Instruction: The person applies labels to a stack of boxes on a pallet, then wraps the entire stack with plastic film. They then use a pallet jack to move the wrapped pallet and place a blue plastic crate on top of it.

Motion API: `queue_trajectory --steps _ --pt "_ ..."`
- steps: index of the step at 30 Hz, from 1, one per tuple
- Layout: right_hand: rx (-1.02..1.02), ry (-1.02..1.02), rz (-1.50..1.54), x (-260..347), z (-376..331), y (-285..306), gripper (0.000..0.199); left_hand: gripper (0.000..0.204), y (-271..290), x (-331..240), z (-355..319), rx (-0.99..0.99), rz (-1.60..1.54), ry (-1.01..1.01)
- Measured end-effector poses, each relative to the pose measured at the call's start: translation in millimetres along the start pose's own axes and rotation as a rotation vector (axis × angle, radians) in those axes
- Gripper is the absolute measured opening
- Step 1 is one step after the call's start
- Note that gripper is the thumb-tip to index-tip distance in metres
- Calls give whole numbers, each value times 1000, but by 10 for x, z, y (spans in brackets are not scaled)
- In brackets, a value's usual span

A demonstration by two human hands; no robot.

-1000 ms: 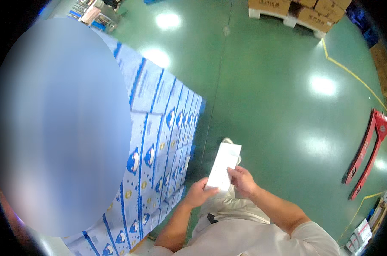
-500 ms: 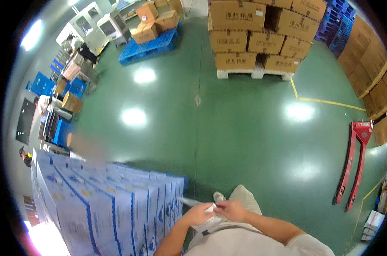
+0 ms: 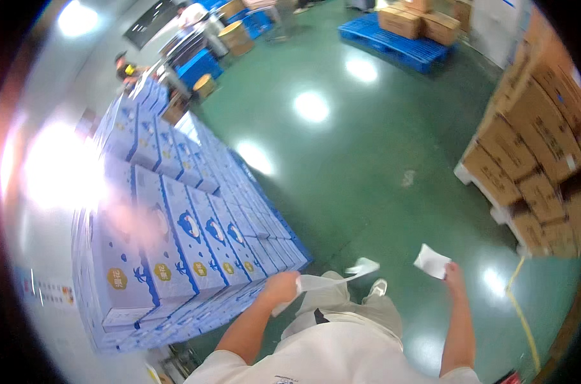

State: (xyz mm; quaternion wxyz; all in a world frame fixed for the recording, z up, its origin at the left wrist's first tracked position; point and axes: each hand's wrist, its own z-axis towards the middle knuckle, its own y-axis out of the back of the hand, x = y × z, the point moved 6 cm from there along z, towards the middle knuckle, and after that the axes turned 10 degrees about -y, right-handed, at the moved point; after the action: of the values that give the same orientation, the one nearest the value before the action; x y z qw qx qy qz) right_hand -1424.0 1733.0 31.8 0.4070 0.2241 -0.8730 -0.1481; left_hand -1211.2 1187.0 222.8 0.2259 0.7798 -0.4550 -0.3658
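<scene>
My left hand (image 3: 281, 288) is closed on one end of a thin white strip (image 3: 329, 280), which stretches to the right across the front of my trousers. Its far end curls up loosely. Well apart from it, my right hand (image 3: 453, 274) pinches the corner of a white paper sheet (image 3: 432, 261), held out over the floor. What is on the sheet is too blurred to make out. Close to my left hand stands a tall stack of white and blue cartons (image 3: 194, 237).
Brown cartons (image 3: 524, 182) rise on a white pallet at the right. A blue pallet (image 3: 393, 46) with brown boxes lies at the far right. People (image 3: 201, 19) work at the far left, near round brown drums (image 3: 236, 38). Green floor (image 3: 367, 166) spans the middle.
My view has turned left toward the white and blue cartons. My hands, close together before, are now wide apart, the strip in the left and the paper sheet in the right.
</scene>
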Motion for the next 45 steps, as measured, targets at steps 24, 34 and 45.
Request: queue_trajectory --steps 24,34,45 --pt "528 570 -741 5272 2268 -7034 38 43 996 2117 1761 -416 -898 574" --pt "676 1124 -762 4942 3006 -10212 22 52 752 2252 3162 -356 -1593 1005" --pt "544 1266 -500 4208 3196 -12032 25 36 352 2317 3723 -241 -1887 1153"
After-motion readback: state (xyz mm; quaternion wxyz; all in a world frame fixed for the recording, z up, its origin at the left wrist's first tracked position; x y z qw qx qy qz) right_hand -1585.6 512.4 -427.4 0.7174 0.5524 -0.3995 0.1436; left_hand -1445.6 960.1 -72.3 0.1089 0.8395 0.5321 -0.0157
